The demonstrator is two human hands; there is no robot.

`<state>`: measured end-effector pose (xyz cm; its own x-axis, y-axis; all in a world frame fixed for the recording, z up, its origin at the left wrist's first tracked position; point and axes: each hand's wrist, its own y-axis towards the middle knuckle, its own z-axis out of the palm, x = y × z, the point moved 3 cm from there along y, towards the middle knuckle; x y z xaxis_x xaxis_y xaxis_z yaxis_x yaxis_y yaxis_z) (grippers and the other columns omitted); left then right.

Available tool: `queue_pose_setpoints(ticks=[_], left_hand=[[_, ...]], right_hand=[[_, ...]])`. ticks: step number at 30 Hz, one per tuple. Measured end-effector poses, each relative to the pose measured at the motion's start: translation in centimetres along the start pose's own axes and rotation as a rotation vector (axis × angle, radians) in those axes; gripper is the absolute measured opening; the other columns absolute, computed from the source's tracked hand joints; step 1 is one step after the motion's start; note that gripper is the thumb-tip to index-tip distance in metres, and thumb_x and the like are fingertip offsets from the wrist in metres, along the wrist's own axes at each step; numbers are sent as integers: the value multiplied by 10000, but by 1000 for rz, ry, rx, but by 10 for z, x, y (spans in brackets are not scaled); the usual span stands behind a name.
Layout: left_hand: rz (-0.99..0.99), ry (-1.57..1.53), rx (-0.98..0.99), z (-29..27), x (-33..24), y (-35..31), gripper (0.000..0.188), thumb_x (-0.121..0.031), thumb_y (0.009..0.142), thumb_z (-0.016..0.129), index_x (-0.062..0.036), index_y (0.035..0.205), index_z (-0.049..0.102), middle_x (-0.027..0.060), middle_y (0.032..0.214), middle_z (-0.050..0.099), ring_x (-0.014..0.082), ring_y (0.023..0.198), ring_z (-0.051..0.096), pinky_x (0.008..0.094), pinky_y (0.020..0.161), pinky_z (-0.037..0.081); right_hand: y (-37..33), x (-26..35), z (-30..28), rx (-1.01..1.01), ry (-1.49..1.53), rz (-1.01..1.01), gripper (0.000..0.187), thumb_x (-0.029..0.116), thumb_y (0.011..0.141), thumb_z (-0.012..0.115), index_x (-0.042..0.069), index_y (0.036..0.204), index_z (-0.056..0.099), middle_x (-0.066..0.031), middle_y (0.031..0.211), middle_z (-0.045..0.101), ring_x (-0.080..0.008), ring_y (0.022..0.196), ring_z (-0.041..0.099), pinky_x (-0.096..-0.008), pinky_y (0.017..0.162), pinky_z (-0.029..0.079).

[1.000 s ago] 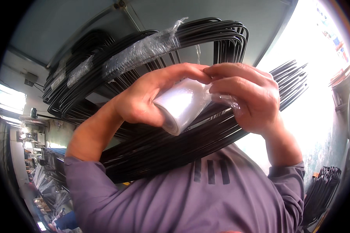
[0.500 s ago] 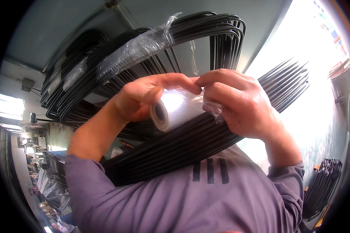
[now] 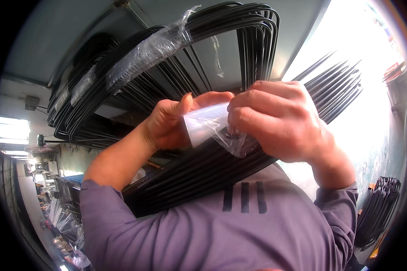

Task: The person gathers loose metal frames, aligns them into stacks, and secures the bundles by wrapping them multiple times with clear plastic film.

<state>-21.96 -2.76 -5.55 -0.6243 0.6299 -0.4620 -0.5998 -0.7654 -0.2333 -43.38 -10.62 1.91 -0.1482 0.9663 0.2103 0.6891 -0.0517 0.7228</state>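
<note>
Between my hands is a roll of clear stretch film (image 3: 203, 121), just above a bundle of long black rods (image 3: 185, 180) that slants across my front. My left hand (image 3: 172, 118) curls round the roll's left side, thumb raised at the top and fingers behind it. With bent fingers, my right hand (image 3: 273, 117) pinches the crumpled loose end of the film (image 3: 234, 143) at the roll's right side. Those right fingertips are partly hidden behind the knuckles. Part of the film hangs over the rods.
Beyond my hands stand black bent-rod frames (image 3: 257, 49), bundled, with clear film wrapped (image 3: 149, 56) round their upper bend. More black rods (image 3: 379, 212) lean by the wall at the right. Cluttered benches (image 3: 68, 194) and equipment stretch away on the left.
The roll has turned, so its hollow end no longer shows. My left thumb has lifted, and my right hand has drawn a wider flap of film down over the rods.
</note>
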Motion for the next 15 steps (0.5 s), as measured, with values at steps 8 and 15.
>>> queue_pose_setpoints(ticks=[8,15], left_hand=[[-41,24,-53,-4,10,16,818,-181,848,872,-90,1580,517,157,1477,632,322,1356,637,487,1221,472],[-77,20,-58,-20,26,22,782,-149,924,820,-54,1611,460,170,1483,627,272,1339,658,404,1132,567]], right_hand=[[-19,62,-14,-51,-252,-29,262,75,595,788,7,837,716,-146,920,726,-155,622,601,-271,501,455],[-79,101,-18,-158,-193,289,263,-16,641,854,59,884,785,-39,821,591,-130,586,576,-256,483,450]])
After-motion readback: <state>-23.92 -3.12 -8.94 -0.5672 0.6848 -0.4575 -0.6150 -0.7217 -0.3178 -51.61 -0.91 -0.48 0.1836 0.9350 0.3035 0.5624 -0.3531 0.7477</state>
